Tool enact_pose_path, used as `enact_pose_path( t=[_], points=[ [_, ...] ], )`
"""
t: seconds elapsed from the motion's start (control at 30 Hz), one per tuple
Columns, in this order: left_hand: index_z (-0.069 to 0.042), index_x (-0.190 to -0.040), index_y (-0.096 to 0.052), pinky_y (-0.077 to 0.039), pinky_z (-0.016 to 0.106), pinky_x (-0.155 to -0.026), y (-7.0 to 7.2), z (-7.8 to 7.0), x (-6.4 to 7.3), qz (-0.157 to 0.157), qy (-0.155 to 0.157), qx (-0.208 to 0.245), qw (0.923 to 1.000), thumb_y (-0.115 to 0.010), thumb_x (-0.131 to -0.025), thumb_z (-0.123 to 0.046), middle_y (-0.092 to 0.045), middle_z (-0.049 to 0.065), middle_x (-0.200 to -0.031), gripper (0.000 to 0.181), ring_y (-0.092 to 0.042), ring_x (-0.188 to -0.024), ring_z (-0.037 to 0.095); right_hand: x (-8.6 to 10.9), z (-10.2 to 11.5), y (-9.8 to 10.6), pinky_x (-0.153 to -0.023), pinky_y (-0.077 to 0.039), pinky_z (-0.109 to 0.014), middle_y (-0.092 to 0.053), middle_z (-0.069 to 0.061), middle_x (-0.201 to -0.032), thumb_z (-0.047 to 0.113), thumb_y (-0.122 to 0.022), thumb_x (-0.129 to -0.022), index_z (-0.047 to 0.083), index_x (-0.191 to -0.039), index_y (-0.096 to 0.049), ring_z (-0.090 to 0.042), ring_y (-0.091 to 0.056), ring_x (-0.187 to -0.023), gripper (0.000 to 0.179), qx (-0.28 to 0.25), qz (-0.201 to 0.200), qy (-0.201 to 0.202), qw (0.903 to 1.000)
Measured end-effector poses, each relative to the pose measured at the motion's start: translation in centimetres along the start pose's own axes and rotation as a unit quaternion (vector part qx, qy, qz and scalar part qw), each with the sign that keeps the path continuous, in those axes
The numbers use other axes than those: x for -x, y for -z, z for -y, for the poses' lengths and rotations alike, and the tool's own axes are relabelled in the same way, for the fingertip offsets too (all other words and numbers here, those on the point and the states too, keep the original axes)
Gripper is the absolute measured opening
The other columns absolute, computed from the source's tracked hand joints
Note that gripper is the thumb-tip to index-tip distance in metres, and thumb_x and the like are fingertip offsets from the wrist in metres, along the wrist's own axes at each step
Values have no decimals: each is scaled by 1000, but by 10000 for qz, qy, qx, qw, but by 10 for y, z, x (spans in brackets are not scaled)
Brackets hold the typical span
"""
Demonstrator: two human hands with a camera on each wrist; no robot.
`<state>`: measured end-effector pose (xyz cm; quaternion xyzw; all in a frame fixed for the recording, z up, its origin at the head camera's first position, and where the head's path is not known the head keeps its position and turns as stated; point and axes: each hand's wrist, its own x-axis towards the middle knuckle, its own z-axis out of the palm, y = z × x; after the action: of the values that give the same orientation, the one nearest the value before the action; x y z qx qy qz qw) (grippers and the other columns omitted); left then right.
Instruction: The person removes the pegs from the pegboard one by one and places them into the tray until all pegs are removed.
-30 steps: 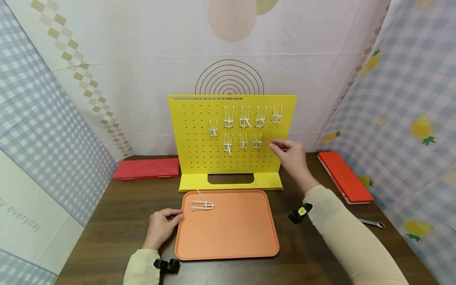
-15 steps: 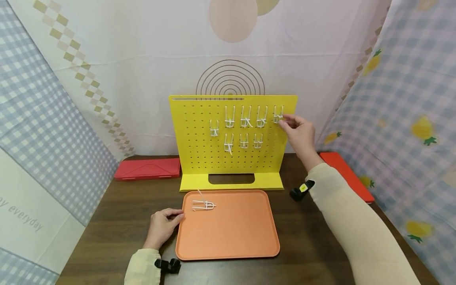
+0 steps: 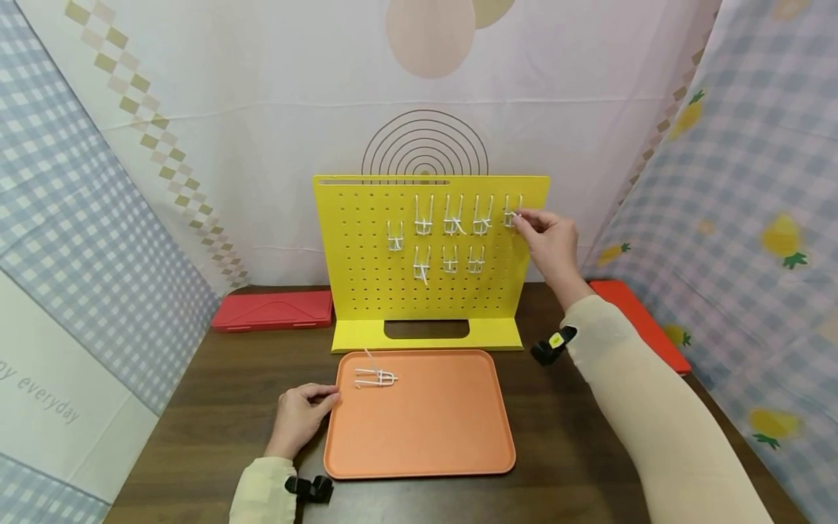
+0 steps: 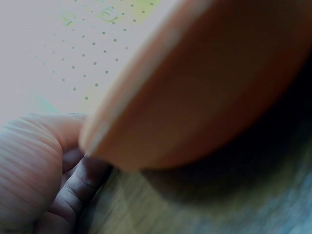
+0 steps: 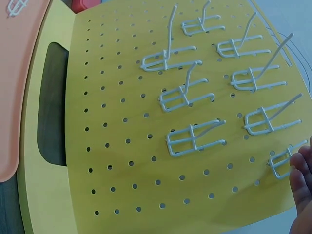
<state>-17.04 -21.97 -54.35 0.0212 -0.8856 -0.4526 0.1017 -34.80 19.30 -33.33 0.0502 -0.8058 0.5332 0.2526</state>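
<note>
A yellow pegboard [image 3: 356, 280] stands upright with several white wire hooks hung on it. My right hand [image 3: 550, 244] is at its upper right, thumb and fingertips pinching the outermost hook [image 3: 508, 218]; in the right wrist view that wire hook [image 5: 273, 163] lies against the board, partly behind the fingers [image 5: 300, 183]. In front of the board is an orange tray [image 3: 425, 429]. My left hand [image 3: 297, 418] holds the tray's left rim between thumb and fingers. Another white hook [image 3: 388, 378] lies on the tray near its upper left corner.
Left of the board lies a red case [image 3: 271, 311]. On the right, a bright red box [image 3: 638, 320] is partly covered by my right sleeve [image 3: 628, 371]. Patterned cloth hangs behind and along both sides of the dark wooden table [image 3: 209, 407].
My right hand has risen from beside the lower row to the upper right hook and taken it between its fingertips. The left hand stays at the tray rim.
</note>
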Motion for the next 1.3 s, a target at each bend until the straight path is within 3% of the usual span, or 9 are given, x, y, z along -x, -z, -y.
enact_pose_path(
  t=[0.47,0.93,1.3],
  points=[
    [-13,-92,-78,-55,25,-66,0,0,-1,90,52,26,9999,-79,-81,-20,-73,3,-90,12,-68,-80,13,0,2,1,-73,-53,-20,-72,-3,-101,32,-71,-88,14,-111,-75,-10,-66,-86,29,94,-44,-45,9999],
    [-14,-91,-78,-55,26,-66,1,0,-1,66,22,30,10000,-79,-81,-19,-73,2,-90,11,-68,-81,14,3,8,5,-78,-54,-23,-72,-4,-101,29,-72,-86,13,-109,-75,-11,-68,-87,28,-309,-10,-16,9995],
    [-15,-91,-78,-55,26,-67,0,1,0,64,69,58,9999,-79,-81,-18,-73,2,-89,10,-68,-81,14,24,7,20,-74,-53,-18,-73,-7,-96,25,-72,-87,3,-110,-73,-11,-69,-82,32,-525,-7,288,9982]
  ],
)
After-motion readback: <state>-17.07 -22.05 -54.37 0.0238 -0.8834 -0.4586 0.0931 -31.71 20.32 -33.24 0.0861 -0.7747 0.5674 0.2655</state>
